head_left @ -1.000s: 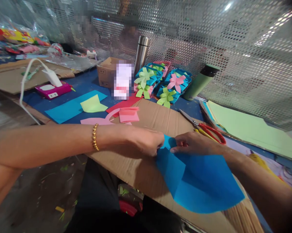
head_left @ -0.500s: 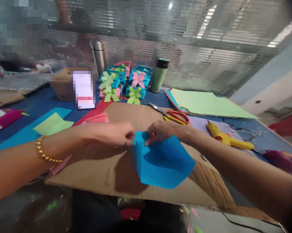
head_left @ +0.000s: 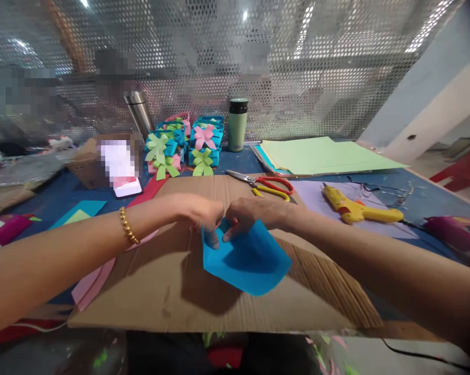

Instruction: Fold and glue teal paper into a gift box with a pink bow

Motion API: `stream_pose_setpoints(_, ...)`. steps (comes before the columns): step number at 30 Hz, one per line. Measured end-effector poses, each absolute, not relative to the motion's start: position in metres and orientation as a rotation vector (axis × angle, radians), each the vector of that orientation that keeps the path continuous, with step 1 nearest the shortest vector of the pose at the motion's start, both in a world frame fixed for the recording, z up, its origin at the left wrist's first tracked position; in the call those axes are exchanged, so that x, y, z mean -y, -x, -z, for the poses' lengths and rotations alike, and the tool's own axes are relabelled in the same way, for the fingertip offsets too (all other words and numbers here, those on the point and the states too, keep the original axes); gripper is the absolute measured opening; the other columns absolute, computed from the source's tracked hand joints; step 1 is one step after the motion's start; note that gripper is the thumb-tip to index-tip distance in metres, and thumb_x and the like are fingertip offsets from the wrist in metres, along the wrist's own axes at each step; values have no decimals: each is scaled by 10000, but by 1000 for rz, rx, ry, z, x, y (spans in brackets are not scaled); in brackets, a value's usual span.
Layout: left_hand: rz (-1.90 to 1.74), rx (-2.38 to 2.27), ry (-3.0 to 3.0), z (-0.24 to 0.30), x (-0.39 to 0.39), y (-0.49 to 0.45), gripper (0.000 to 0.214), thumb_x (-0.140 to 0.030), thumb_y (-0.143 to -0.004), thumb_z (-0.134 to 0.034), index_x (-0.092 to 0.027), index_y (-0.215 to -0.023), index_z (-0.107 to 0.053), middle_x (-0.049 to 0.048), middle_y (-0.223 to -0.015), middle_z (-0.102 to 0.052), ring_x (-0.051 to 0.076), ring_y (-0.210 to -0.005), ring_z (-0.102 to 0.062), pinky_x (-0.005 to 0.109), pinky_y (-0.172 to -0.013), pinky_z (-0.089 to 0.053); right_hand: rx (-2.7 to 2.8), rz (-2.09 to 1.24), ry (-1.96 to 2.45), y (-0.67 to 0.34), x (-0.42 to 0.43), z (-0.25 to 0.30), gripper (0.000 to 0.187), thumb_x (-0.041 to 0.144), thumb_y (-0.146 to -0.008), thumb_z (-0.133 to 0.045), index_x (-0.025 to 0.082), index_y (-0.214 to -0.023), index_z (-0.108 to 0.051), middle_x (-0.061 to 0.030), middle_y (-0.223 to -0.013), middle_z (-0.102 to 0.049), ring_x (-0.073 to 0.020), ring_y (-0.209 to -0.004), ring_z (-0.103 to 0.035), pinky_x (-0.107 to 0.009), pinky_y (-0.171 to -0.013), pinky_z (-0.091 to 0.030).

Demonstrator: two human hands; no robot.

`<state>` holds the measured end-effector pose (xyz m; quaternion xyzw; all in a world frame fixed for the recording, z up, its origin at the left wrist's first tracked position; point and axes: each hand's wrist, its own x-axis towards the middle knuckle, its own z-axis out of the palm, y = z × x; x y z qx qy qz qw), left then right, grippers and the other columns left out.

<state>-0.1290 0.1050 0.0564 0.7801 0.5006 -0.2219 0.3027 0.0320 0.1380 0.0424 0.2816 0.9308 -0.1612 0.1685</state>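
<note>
Both my hands meet over a sheet of brown cardboard (head_left: 172, 281). My left hand (head_left: 198, 213), with a gold bead bracelet on its wrist, pinches the top left edge of a folded blue paper sheet (head_left: 245, 258). My right hand (head_left: 254, 213) pinches the same top edge just to the right, fingers closed on it. The blue sheet curls up off the cardboard below my fingers.
Red-handled scissors (head_left: 264, 183) and a yellow glue gun (head_left: 356, 210) lie to the right. Paper flower boxes (head_left: 188, 146), a green flask (head_left: 237, 124), a steel flask (head_left: 140, 112) and a small carton (head_left: 87, 165) stand at the back. Green paper sheets (head_left: 321, 155) lie back right. A perforated metal screen stands behind.
The view has swung right and levelled. My hands have stayed together on the blue sheet's top edge, and the sheet now looks more folded and curled.
</note>
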Motion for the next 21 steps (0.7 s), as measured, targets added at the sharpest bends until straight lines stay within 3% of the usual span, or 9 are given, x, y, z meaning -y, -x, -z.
stream_pose_setpoints(6,647,-1404,-2175,-51,-107,131,405,-547,-587,-763,-197,-683,-583,-11,-617,-568,152,-555,-500,277,-504,-322,-2647,456,-796,-32,-134,-47,491,650,-825,-619,179,-908,-730,-59,-726,-715,-182,-662,-627,-258,-575,-331)
stream_pose_setpoints(15,473,-1401,-2229,-49,-103,132,471,-575,-662,-737,-199,-580,-465,-34,-550,-474,125,-516,-435,282,-484,-245,-2639,483,-807,-31,-139,-42,486,628,-808,-640,166,-927,-735,-79,-795,-726,-211,-727,-652,-271,-613,-365)
stream_pose_setpoints(21,437,-1432,-2239,-40,-105,134,439,-547,-626,-768,-204,-543,-506,-38,-494,-462,137,-495,-440,296,-484,-229,-2478,677,-814,-30,-147,-48,517,654,-831,-596,151,-888,-701,-34,-704,-680,-156,-591,-623,-252,-554,-402)
